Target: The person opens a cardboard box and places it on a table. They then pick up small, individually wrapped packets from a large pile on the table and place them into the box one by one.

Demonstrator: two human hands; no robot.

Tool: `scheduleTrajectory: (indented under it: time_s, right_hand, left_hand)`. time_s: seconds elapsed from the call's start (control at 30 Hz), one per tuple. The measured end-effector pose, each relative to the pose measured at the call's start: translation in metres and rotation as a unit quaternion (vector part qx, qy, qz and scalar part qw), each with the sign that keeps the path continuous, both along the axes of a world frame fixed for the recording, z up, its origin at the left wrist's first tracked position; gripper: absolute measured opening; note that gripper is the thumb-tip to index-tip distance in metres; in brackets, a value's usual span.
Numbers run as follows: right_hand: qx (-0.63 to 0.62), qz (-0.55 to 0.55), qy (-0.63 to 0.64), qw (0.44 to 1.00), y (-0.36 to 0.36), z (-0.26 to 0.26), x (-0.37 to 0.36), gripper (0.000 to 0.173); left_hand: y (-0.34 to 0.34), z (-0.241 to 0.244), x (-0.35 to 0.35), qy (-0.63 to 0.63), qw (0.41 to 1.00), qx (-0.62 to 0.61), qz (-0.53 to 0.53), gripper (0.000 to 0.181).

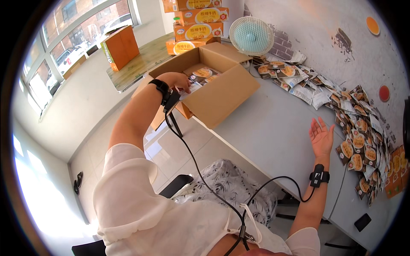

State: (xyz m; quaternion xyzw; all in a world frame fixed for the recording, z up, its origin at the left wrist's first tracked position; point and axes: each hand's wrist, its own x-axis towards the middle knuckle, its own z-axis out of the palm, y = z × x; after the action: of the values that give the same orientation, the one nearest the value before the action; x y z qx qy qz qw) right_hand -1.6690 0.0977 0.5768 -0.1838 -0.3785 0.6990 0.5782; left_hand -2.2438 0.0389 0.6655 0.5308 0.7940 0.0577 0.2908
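Note:
My left hand (pixel 178 80) reaches over the near wall into an open cardboard box (pixel 221 99) with its flaps spread. Its curled fingers are at a pale packet (pixel 194 87) inside; whether they grip it I cannot tell, since the fingertips are partly hidden. Brown packets with orange printing (pixel 204 73) lie flat in the box beside that hand. My right hand (pixel 321 137) is palm up above the grey table (pixel 269 128), fingers apart, holding nothing. Just beyond it a long heap of flat packets (pixel 357 140) runs along the wall, some brown side up, others white.
Orange cartons (pixel 200 30) are stacked behind the box, near a round fan (pixel 252 36). An orange box (pixel 121 48) stands on a wood-patterned table (pixel 150 60). A dark phone (pixel 362 222) lies at the lower right. Black cables (pixel 195 156) run from both wrists to my chest.

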Motion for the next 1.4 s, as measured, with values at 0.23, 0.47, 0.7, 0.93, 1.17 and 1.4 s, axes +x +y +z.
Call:
scheduleTrajectory:
  time_s: [0.23, 0.47, 0.7, 0.93, 1.17, 1.4]
  right_hand:
    - [0.015, -0.002, -0.005, 1.0, 0.009, -0.013, 0.025, 0.063]
    - [-0.02, -0.244, 0.063, 0.968, 0.026, -0.013, 0.05, 0.039]
    - [-0.012, -0.666, -0.371, 0.647, 0.028, -0.028, 0.14, 0.046]
    - [-0.23, -0.556, -0.614, 0.511, 0.017, -0.036, 0.135, 0.065]
    - [-0.201, -0.517, -0.686, 0.471, 0.013, -0.042, 0.13, 0.049]
    - [-0.07, -0.454, -0.712, 0.532, 0.022, -0.045, 0.114, 0.042]
  left_hand:
    - [0.017, -0.004, 0.005, 0.01, 0.997, 0.001, -0.072, 0.037]
    - [0.045, 0.02, 0.003, -0.038, 0.983, 0.17, -0.051, 0.026]
    - [0.077, 0.032, 0.186, -0.282, 0.909, 0.251, -0.179, 0.035]
    - [0.079, -0.029, 0.322, -0.475, 0.837, 0.137, -0.235, 0.033]
    - [0.093, -0.088, 0.378, -0.57, 0.797, 0.092, -0.178, 0.03]
    - [0.095, -0.11, 0.377, -0.579, 0.779, 0.127, -0.205, 0.028]
